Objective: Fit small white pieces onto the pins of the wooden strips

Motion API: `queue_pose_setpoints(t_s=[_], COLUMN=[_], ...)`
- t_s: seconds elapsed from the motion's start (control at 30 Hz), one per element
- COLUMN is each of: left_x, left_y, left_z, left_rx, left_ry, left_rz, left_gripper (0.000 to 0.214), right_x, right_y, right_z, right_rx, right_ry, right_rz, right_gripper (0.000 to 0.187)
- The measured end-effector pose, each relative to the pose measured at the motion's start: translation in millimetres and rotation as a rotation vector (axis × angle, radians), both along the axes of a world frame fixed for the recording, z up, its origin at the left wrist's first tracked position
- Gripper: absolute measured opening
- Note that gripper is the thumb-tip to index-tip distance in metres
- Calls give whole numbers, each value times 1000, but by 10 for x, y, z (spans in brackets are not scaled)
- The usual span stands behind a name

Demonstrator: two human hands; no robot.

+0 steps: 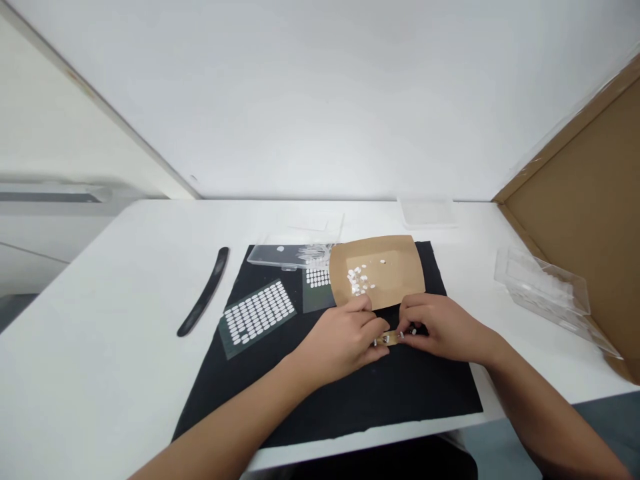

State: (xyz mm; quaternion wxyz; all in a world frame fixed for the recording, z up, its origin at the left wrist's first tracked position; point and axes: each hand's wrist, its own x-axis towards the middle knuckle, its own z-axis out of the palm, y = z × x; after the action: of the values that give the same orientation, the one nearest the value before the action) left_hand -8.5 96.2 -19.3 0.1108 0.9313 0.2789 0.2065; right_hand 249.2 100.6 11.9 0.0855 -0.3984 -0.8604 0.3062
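My left hand and my right hand meet over a black cloth mat. Between their fingertips they pinch a small tan strip with tiny white pieces stuck on it. Just behind the hands lies a brown paper tray holding several loose small white pieces. Left of the hands, a dark sheet carries rows of white oval dots. A second smaller dotted sheet lies partly under the tray.
A black curved tool lies on the white table, left of the mat. A clear plastic lid rests at the mat's far edge. A clear plastic box stands at right beside a brown board. Another clear tray sits by the wall.
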Motion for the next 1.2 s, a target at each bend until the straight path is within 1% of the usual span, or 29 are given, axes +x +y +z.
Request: queue_pose_setpoints(t_s=[0.1, 0.27, 0.4, 0.5, 0.6, 0.67, 0.77, 0.87, 1.0, 1.1, 1.2], left_x=[-1, 0, 13, 21, 22, 21, 15, 10, 17, 35, 53], left_y=[0, -13, -26, -30, -27, -23, -19, -11, 2, -3, -12], left_z=[-7, 18, 49, 50, 38, 34, 34, 38, 69, 118, 160], left_rx=[3, 10, 52, 75, 59, 47, 51, 71, 103, 115, 114], left_ry=[7, 18, 29, 29, 16, 9, 8, -5, -90, -221, -333], left_rz=[0, 11, 5, -9, -19, -25, -25, -28, -57, -35, 4], left_gripper=[19, 17, 15, 15, 15, 14, 13, 15, 30, 22, 17], right_x=[9, 75, 115, 120, 120, 123, 140, 166, 171, 118, 23], right_y=[5, 25, 52, 69, 76, 82, 97, 109, 96, 68, 35], right_z=[14, 105, 153, 142, 111, 92, 77, 78, 68, 23, -36], right_rx=[-14, -46, -58, -55, -57, -57, -50, -15, 24, 47, 57], right_ry=[-6, -33, -33, -28, -51, -82, -97, -10, 177, 288, 410], right_rz=[9, 29, 32, 24, -11, -41, -49, -73, -118, -104, -101], right_gripper=[5, 13, 10, 9, 4, 7, 11, 13, 22, 25, 22])
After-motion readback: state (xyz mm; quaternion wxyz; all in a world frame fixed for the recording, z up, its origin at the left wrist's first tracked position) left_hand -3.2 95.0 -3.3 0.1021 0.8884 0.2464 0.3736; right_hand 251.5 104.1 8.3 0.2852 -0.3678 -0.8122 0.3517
